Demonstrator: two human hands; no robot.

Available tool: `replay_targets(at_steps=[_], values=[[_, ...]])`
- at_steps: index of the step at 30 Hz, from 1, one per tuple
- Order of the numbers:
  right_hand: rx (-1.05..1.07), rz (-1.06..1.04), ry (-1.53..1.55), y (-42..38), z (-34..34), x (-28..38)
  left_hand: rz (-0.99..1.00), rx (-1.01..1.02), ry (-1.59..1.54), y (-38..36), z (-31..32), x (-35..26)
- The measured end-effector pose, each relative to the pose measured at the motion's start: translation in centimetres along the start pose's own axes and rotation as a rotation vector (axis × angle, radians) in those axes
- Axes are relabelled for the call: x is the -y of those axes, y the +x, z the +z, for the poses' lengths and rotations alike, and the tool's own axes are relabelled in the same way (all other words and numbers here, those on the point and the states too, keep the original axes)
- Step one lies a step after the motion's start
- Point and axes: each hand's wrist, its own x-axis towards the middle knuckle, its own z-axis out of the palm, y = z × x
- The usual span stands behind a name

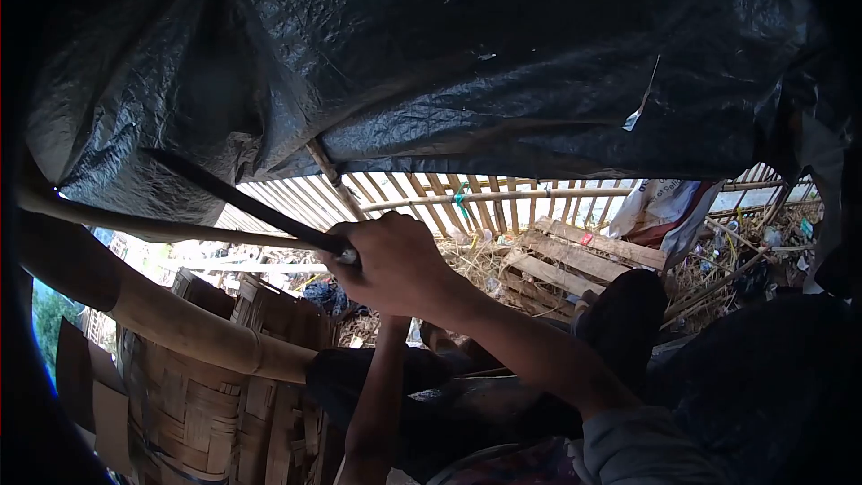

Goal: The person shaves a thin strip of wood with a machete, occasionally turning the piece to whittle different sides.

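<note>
My right hand [391, 260] is closed round one end of a long, dark, bar-like tool [242, 202]. A pale, rounded end shows at the fist, and the tool slants up to the left, its far end against the black sheet. I cannot make out whether it is a blade or a rod. My left forearm [373, 418] rises from below, behind my right wrist. My left hand is hidden there, so its fingers do not show. Close to the tool runs a thin bamboo pole [180, 226].
A black plastic sheet [539, 45] hangs low overhead. A thick bamboo pole [197, 328] and woven bamboo panel [189, 404] stand at left. Beyond my legs [628, 314] lie a wooden slatted panel [566, 260], a white sack [664, 207], straw and litter, before a bamboo fence [485, 202].
</note>
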Motion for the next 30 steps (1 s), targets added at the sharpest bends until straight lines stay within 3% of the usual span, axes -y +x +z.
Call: replay_targets(at_steps=[4, 6, 8, 15, 20, 24, 30], values=[[-0.075, 0.073, 0.052, -2.0, -0.3, -5.7, 0.001, 0.139, 0.045, -0.1, 0.7, 1.7], [-0.031, 0.263, 0.238, -3.4, -1.5, -6.7, -0.018, 0.180, 0.012, -0.3, 0.7, 1.9], [-0.034, 0.303, 0.343, -5.0, -1.0, -8.8, -0.074, 0.183, 0.071, -0.4, 0.9, 1.7], [-0.225, 0.714, 1.097, -8.9, -0.7, -12.6, 0.074, 0.173, 0.155, 0.3, 0.6, 2.7], [-0.413, 0.642, 1.489, -9.6, -2.9, -14.8, 0.132, 0.408, 0.152, 3.1, -1.3, -0.2], [-0.549, 0.522, 1.552, -8.5, -7.4, -16.0, 0.323, 0.381, 0.207, 6.0, -1.0, -3.7], [-0.588, 0.335, 1.783, -10.0, -11.5, -20.0, 0.332, 0.438, 0.059, 8.1, 2.8, -8.5]])
